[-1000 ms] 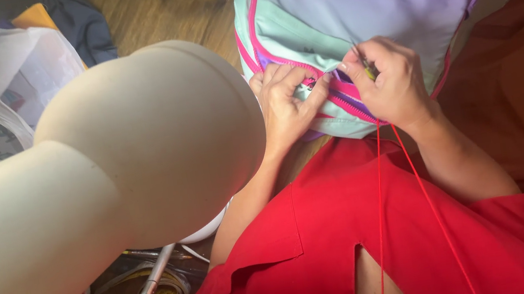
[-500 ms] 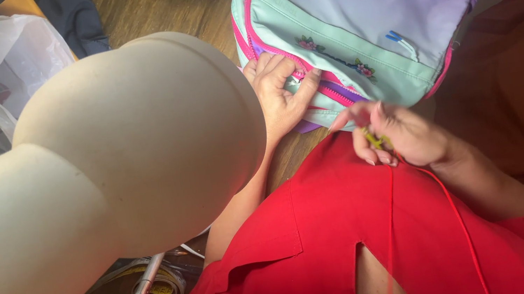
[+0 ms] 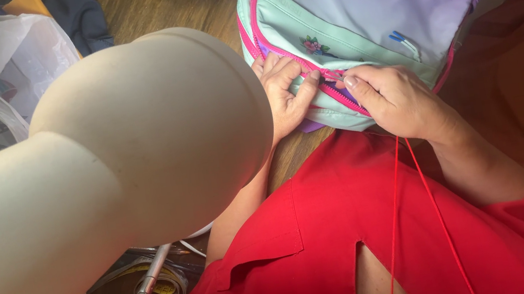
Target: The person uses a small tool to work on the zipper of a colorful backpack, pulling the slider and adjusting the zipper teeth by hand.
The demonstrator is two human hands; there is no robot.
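Backpack (image 3: 365,2) lying just beyond both hands, left hand (image 3: 285,93) and right hand (image 3: 396,100) close together, pinching its pink zipper (image 3: 337,85), red thread (image 3: 405,215) trailing below the right hand

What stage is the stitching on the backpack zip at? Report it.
Done: red thread is already running from the work. In hand: the right hand pinches at the pink zipper while the left hand steadies the backpack. Left: cannot tell, since the fingers hide the seam.

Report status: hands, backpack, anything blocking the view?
Left hand and right hand both pinching at the pink zipper on the backpack. Red thread trails from the right hand. Cream lamp head blocks the left of the view.
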